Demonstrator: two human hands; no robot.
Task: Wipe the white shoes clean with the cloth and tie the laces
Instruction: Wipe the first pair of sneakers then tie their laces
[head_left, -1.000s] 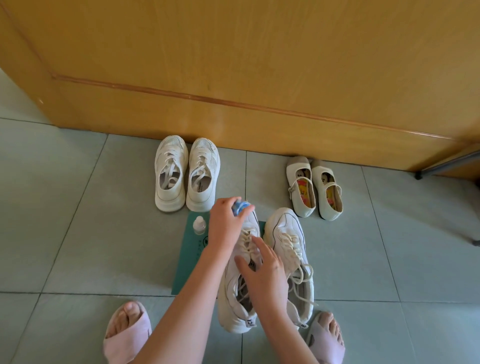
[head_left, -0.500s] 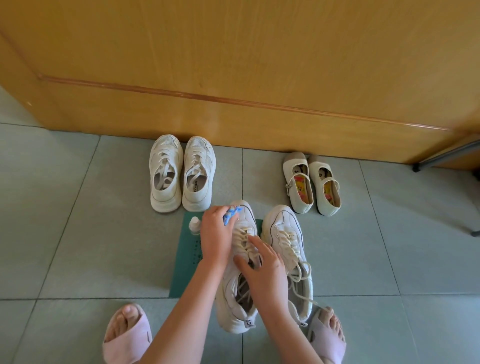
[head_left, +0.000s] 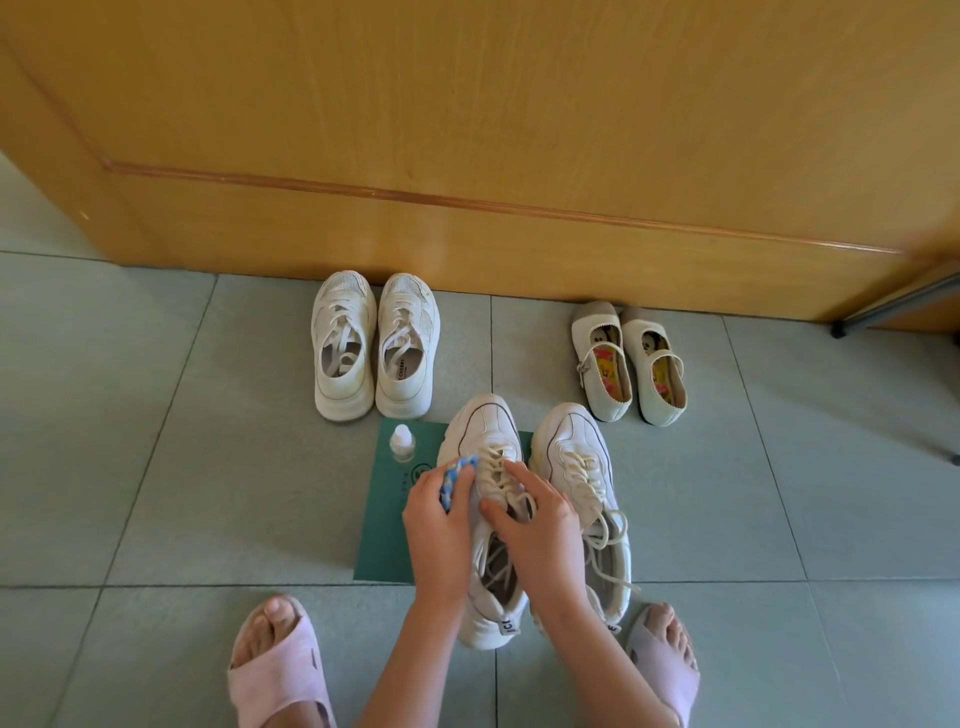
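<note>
On the green mat (head_left: 387, 525), right of the small bottle (head_left: 401, 443), the left hand (head_left: 439, 525) pinches the blue cloth (head_left: 457, 475) against the near white shoe (head_left: 485, 431); the right hand (head_left: 540, 525) lies on the laces (head_left: 496, 467), fingers (head_left: 524, 475) spread. A big rub could knock the bottle over; I count six shoes, one bottle, one cloth, one mat.

- The left hand (head_left: 439, 525) grips a blue cloth (head_left: 457, 475) against the left side of a white sneaker (head_left: 485, 441).
- The right hand (head_left: 540, 525) rests on its laces (head_left: 498, 467).
- The sneaker's mate (head_left: 574, 447) stands just beside it, laces loose.
- A small white bottle (head_left: 402, 441) stands on a green mat (head_left: 389, 519).
</note>
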